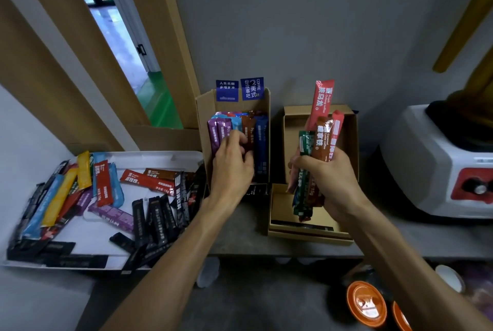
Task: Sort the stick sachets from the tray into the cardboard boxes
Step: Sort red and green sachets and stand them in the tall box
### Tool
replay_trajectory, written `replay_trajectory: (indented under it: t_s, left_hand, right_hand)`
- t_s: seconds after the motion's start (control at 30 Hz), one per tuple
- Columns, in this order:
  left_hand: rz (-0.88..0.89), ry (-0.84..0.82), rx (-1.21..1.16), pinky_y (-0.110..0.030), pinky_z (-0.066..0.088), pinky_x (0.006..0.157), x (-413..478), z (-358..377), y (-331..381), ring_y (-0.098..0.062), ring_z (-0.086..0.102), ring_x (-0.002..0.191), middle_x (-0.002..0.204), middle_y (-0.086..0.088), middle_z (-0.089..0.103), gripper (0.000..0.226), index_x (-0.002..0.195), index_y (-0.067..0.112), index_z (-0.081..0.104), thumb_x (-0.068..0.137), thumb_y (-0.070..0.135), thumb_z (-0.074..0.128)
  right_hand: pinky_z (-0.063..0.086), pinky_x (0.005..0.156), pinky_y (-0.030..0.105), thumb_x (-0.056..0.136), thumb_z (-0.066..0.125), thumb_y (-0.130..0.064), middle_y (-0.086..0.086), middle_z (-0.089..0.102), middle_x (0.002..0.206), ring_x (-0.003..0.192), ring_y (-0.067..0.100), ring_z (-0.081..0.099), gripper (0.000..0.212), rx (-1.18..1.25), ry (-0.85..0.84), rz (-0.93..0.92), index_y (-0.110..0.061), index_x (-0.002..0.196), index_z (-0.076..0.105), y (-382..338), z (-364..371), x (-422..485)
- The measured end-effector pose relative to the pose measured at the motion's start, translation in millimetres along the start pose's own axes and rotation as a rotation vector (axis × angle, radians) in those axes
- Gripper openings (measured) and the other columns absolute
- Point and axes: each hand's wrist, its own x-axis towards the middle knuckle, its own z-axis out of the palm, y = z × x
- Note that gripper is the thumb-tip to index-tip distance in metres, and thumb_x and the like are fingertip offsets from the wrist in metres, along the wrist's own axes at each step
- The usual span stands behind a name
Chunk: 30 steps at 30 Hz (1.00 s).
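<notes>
While above flat box [293, 115], right hand [330, 184] round a bundle [323, 140]; left hand [231, 169] grip on boxed sachets [260, 141].

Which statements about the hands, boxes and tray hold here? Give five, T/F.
1. The right hand grips a bundle of sachets over the right box. True.
2. The tray is empty. False: many loose sachets lie on it.
3. The left hand reaches into the left box, touching upright sachets. True.
4. The left box holds only black sachets. False: purple, blue and brown show.
5. The bundle is all yellow. False: red, brown and green.
</notes>
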Motion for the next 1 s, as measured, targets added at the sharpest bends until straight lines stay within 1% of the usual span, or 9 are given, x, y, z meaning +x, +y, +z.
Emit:
replay_trajectory:
  t_s: [0.1, 0.2, 0.27, 0.37, 0.5, 0.6, 0.73, 0.87, 1.0]
  left_hand:
    - [-0.001, 0.005, 0.02, -0.013, 0.046, 0.063, 1.6, -0.8, -0.9, 0.003, 0.054, 0.078, 0.09, 0.014, 0.051, 0.02, 0.105, 0.022, 0.051, 0.094, 0.01, 0.063]
    - [-0.029, -0.025, -0.02, -0.016, 0.049, 0.064, 1.7, -2.4, 0.7, 0.001, 0.056, 0.077, 0.088, 0.012, 0.052, 0.018, 0.105, 0.02, 0.052, 0.094, 0.011, 0.063]
    - [-0.053, -0.027, -0.082, -0.017, 0.049, 0.063, -0.9, -5.0, 5.2, 0.0, 0.057, 0.073, 0.086, 0.01, 0.055, 0.016, 0.103, 0.022, 0.053, 0.094, 0.015, 0.065]
    - [0.004, -0.026, -0.269, -0.017, 0.05, 0.06, -11.7, -16.5, 27.6, -0.003, 0.061, 0.07, 0.084, 0.007, 0.061, 0.006, 0.095, 0.024, 0.058, 0.095, 0.023, 0.064]
    - [0.117, -0.216, -0.354, -0.021, 0.055, 0.067, -17.1, -26.8, 60.3, -0.004, 0.064, 0.078, 0.092, 0.008, 0.065, 0.007, 0.099, 0.026, 0.064, 0.093, 0.03, 0.066]
    - [0.047, -0.231, -0.403, -0.028, 0.059, 0.071, -11.6, -33.0, 66.9, -0.005, 0.066, 0.079, 0.088, 0.005, 0.066, 0.002, 0.096, 0.023, 0.065, 0.094, 0.022, 0.066]
    - [-0.016, -0.255, -0.568, -0.015, 0.049, 0.059, -4.1, -47.3, 65.8, -0.003, 0.061, 0.063, 0.071, 0.004, 0.063, 0.003, 0.095, 0.015, 0.061, 0.098, 0.016, 0.059]
    - [-0.013, -0.446, -0.421, -0.025, 0.058, 0.069, -8.0, -46.6, 69.1, -0.013, 0.071, 0.081, 0.094, 0.003, 0.067, 0.01, 0.1, 0.021, 0.061, 0.093, 0.016, 0.067]
    - [-0.067, -0.375, -0.623, -0.021, 0.05, 0.057, -4.7, -50.1, 64.6, -0.01, 0.063, 0.065, 0.079, 0.002, 0.067, 0.013, 0.091, 0.017, 0.062, 0.095, 0.005, 0.061]
  right_hand:
    - [0.06, 0.068, 0.04, 0.087, 0.069, -0.006, 0.031, 0.063, 0.101, 0.072, 0.033, 0.067, 0.033, -0.005, -0.017, 0.0, 0.003, 0.116, 0.054, 0.3, 0.7, 0.3]
    - [0.06, 0.081, 0.051, 0.087, 0.072, -0.01, 0.019, 0.069, 0.097, 0.081, 0.029, 0.071, 0.035, -0.002, -0.008, 0.002, -0.001, 0.117, 0.057, 1.1, 0.3, 0.2]
    - [0.059, 0.084, 0.048, 0.087, 0.074, -0.013, 0.015, 0.07, 0.098, 0.085, 0.025, 0.073, 0.036, -0.002, -0.01, 0.003, -0.005, 0.118, 0.058, 0.7, -0.2, -1.2]
    - [0.057, 0.076, 0.031, 0.086, 0.074, -0.014, 0.008, 0.07, 0.102, 0.087, 0.015, 0.074, 0.035, -0.011, -0.011, -0.01, -0.013, 0.117, 0.059, -2.8, 1.0, -4.9]
    - [0.057, 0.071, 0.021, 0.085, 0.075, -0.01, 0.003, 0.073, 0.101, 0.091, 0.012, 0.073, 0.031, -0.029, -0.095, -0.077, -0.021, 0.112, 0.063, -5.9, 7.8, -9.1]
    - [0.057, 0.072, 0.02, 0.081, 0.078, -0.011, 0.0, 0.073, 0.101, 0.092, 0.012, 0.073, 0.037, -0.056, -0.132, -0.104, -0.024, 0.112, 0.062, -5.7, 10.8, -10.8]
    - [0.055, 0.07, 0.021, 0.077, 0.082, -0.016, -0.002, 0.073, 0.098, 0.089, 0.01, 0.073, 0.042, -0.078, -0.14, -0.059, -0.022, 0.112, 0.06, 1.7, 7.4, -12.9]
    - [0.056, 0.07, 0.02, 0.078, 0.081, -0.017, 0.006, 0.072, 0.1, 0.086, 0.013, 0.073, 0.041, -0.053, -0.151, -0.069, -0.016, 0.115, 0.062, 3.8, 6.0, -14.4]
    - [0.057, 0.067, 0.028, 0.075, 0.08, -0.021, 0.002, 0.073, 0.091, 0.08, 0.018, 0.071, 0.043, 0.011, -0.21, -0.028, -0.011, 0.113, 0.062, 0.8, 4.6, -15.7]
